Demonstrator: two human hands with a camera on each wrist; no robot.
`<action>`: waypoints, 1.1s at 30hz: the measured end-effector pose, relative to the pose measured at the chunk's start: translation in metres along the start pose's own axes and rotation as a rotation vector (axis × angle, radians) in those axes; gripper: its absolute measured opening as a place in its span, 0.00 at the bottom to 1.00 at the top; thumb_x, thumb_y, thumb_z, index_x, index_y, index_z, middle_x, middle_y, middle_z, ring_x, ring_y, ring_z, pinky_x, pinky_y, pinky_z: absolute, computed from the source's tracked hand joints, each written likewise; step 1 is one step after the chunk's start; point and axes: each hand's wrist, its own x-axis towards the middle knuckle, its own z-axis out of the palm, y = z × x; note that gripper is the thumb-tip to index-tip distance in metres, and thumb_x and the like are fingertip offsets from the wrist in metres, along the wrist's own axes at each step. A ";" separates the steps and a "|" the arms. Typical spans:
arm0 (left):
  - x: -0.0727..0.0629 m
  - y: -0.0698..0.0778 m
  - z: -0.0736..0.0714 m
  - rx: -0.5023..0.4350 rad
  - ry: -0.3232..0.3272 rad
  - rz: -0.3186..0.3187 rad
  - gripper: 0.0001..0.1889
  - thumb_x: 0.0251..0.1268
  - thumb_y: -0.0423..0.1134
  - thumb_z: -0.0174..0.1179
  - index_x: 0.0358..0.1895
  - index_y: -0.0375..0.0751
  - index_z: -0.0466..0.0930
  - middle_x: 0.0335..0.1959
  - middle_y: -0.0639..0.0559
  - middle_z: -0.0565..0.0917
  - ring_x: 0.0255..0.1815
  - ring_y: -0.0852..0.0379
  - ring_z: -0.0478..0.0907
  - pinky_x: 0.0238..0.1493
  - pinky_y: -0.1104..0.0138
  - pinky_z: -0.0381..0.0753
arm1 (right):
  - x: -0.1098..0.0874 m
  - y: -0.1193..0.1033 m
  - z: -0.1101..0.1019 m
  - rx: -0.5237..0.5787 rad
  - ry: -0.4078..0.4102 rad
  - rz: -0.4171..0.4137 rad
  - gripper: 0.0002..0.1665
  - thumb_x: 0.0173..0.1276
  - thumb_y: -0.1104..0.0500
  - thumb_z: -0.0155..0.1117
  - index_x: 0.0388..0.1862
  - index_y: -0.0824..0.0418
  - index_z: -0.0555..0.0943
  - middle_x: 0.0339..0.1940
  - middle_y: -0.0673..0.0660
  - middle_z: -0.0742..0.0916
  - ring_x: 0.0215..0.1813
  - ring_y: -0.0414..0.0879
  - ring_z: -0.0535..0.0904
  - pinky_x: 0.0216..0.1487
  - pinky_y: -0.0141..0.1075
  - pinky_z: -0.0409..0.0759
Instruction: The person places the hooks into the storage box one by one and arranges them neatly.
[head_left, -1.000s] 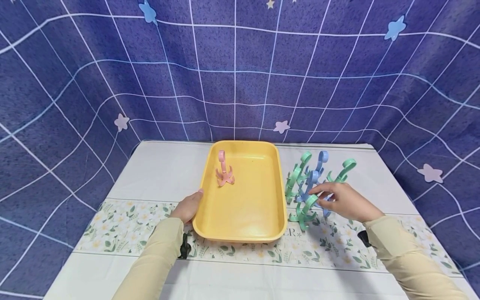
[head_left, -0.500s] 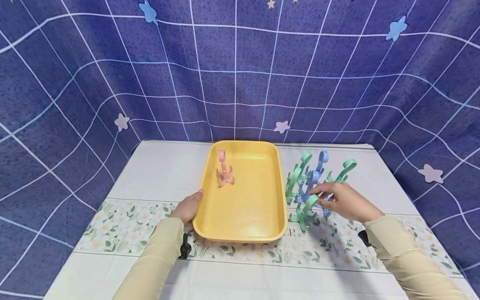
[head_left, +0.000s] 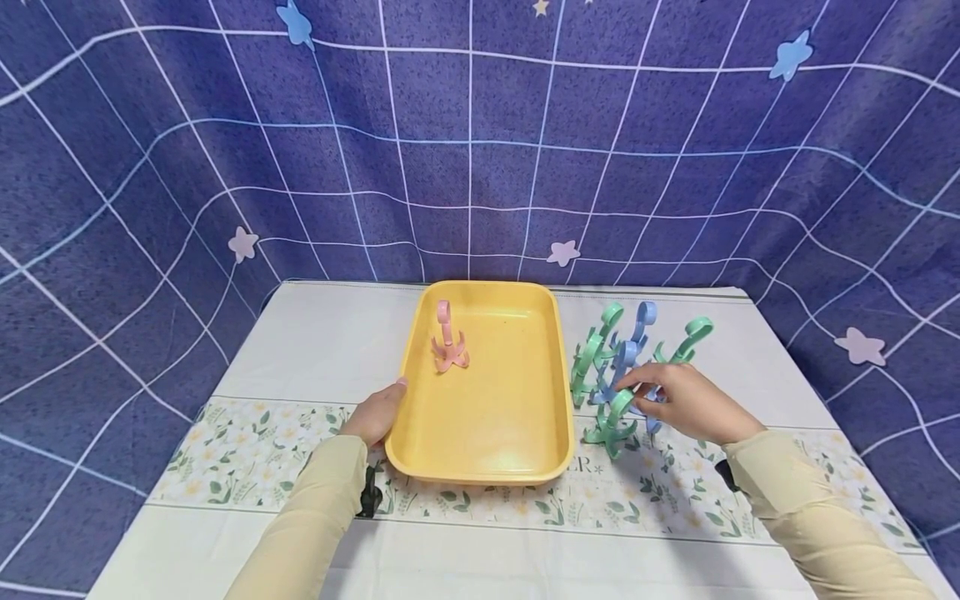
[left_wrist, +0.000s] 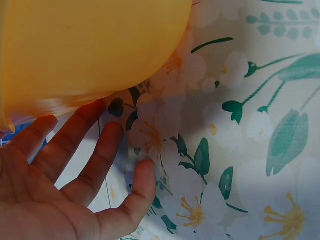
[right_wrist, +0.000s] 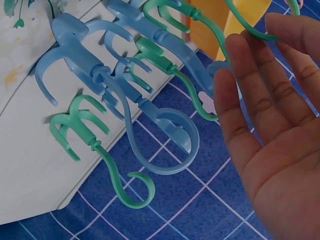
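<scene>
In the head view my left hand [head_left: 375, 414] holds the left rim of a yellow tray [head_left: 566, 392], thumb at the rim. The left wrist view shows its fingers [left_wrist: 82, 135] spread against the tray's outer wall. Inside the tray stands a pink claw hook [head_left: 450, 354]. My right hand [head_left: 686, 402] pinches the curled top of the nearest green claw hook [head_left: 609, 433] between thumb and forefinger. In the right wrist view only part of that hook's green curl [right_wrist: 245, 22] shows. Its prongs are on or just above the cloth; I cannot tell which.
Beyond the right hand several more claw hooks stand close together: green ones [head_left: 587, 367], another green one [head_left: 688, 342], and blue ones [head_left: 625, 362]. A floral strip crosses the white tablecloth [head_left: 330, 333]. A blue gridded curtain [head_left: 480, 175] hangs behind the table.
The pinched green hook has turned slightly and shifted a little to the right. My left hand and the tray have not moved.
</scene>
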 end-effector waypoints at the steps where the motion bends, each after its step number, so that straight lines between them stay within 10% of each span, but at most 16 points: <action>1: 0.000 0.000 0.000 -0.001 -0.001 0.001 0.38 0.82 0.63 0.30 0.76 0.36 0.64 0.44 0.39 0.82 0.39 0.49 0.82 0.40 0.59 0.81 | 0.000 0.000 0.000 -0.001 0.001 -0.002 0.16 0.69 0.71 0.63 0.52 0.59 0.87 0.46 0.53 0.88 0.42 0.42 0.84 0.45 0.47 0.84; 33: -0.001 0.000 0.000 -0.006 -0.007 0.003 0.37 0.83 0.61 0.30 0.79 0.37 0.60 0.47 0.38 0.81 0.41 0.49 0.82 0.42 0.59 0.81 | 0.001 -0.027 -0.027 -0.034 0.050 -0.083 0.13 0.67 0.68 0.70 0.50 0.60 0.88 0.44 0.49 0.89 0.42 0.42 0.84 0.45 0.40 0.84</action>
